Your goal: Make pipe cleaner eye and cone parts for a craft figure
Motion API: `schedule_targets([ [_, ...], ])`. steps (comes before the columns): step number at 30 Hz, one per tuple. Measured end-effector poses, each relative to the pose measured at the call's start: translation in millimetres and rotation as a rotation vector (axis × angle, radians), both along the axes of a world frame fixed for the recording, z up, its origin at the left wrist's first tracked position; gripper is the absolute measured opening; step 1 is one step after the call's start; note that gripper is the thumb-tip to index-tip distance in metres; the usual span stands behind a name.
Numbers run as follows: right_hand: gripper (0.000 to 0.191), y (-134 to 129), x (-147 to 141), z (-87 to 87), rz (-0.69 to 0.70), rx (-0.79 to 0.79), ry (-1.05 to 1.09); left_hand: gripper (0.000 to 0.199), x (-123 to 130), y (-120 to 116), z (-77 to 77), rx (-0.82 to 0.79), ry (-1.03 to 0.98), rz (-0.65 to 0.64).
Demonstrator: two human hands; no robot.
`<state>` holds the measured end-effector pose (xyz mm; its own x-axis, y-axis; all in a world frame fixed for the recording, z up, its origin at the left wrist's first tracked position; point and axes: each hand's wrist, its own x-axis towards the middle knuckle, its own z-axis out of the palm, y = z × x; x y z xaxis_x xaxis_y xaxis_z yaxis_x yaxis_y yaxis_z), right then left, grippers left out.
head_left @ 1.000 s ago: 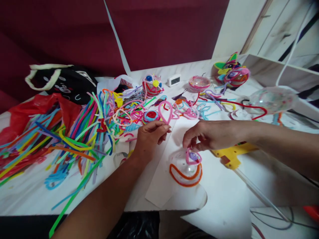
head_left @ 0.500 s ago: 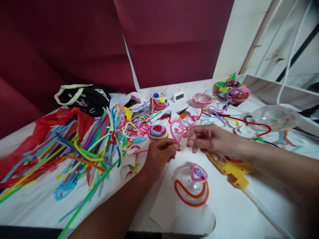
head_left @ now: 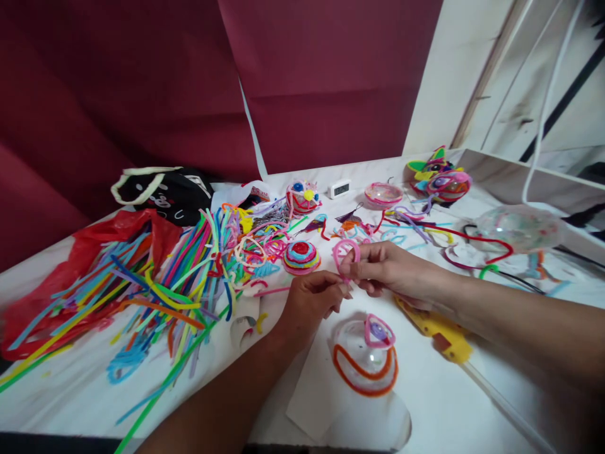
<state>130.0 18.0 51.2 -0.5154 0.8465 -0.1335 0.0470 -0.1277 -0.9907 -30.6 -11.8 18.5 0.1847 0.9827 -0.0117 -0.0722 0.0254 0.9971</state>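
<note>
Between my hands is a pink pipe cleaner [head_left: 336, 250] bent into a loop. My left hand [head_left: 316, 297] pinches its lower end. The thumb and fingers of my right hand [head_left: 382, 268] are closed on the loop's right side. Below them, on a white sheet of paper [head_left: 307, 394], lies a clear plastic half-ball [head_left: 352, 340]. An orange pipe cleaner [head_left: 341, 373] curves along its lower part as a crescent, and a pink loop with a purple centre [head_left: 379, 331] sits at its upper right. A yellow glue gun [head_left: 439, 331] lies beneath my right forearm.
Many loose pipe cleaners [head_left: 189, 271] spread over the left, partly in a red plastic bag [head_left: 35, 315]. A striped coiled dome [head_left: 301, 256] lies beyond my left hand. Further back are a black bag [head_left: 174, 198], a small clock [head_left: 339, 188], a decorated ball [head_left: 302, 198] and a clear bowl [head_left: 383, 195].
My right hand has moved left and closed on the pink loop, which it was beside before. My left hand keeps its pinch on the lower end. The view has shifted slightly.
</note>
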Motion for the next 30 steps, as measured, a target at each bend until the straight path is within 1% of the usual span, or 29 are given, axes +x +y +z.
schedule_targets([
  [8,0.012,3.8,-0.7,-1.5,0.032,0.017,0.009,0.008,-2.2,0.6,-9.5,-0.016,-0.045,-0.063],
  [12,0.01,2.9,0.6,-0.4,0.047,0.032,0.008,0.009,-2.6,0.9,-11.8,-0.025,-0.061,-0.085],
  [16,0.011,2.1,0.3,0.4,0.034,0.03,0.005,0.009,-2.8,1.3,-12.0,-0.028,-0.069,-0.101],
  [25,0.016,3.1,0.8,0.1,0.061,0.028,0.024,0.011,-3.5,-0.2,-7.2,-0.057,-0.095,-0.139],
  [30,0.014,2.8,1.1,0.0,0.068,0.031,0.025,0.011,-3.3,-0.5,-6.8,-0.055,-0.116,-0.146],
])
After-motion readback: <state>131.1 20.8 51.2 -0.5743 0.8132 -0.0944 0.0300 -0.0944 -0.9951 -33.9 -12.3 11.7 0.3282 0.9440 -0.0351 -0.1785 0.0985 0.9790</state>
